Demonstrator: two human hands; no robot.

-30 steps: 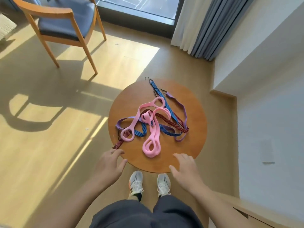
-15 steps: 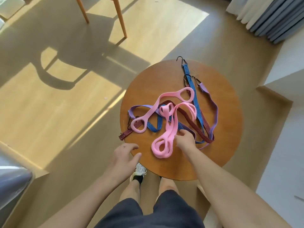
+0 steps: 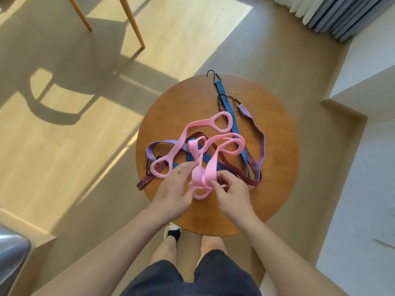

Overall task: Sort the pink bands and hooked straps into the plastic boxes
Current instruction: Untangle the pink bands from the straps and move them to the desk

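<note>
**A:** Both hands moved in since half a second ago. Left hand (image 3: 174, 192) was off the near-left rim of the table (image 3: 277, 167), now it's on the pile. Right hand (image 3: 232, 190) was already at the pink band, now pinching it.

**B:** Which band?

**A:** Folded pink band (image 3: 208, 167), the near one. It sits between the two hands, doubled up. Left fingertips touch its left side, right thumb and fingers are closed on its right edge. Bottom loop hangs just below the fingers, over the tabletop.

**B:** Left hand gripping?

**A:** Can't tell. Fingers are curled against the band, blurred.

**B:** Other pink one?

**A:** Second pink band (image 3: 183, 135) lies flat, running from a loop far of centre to a loop just left of the left hand. Untouched.

**B:** Straps?

**A:** Blue strap (image 3: 229, 116), purple strap (image 3: 259, 135) and red strap (image 3: 241, 174) are tangled under the bands, hooks at the far edge and left rim. Red strap's end pokes over the near-left rim, beside the left wrist.
</note>
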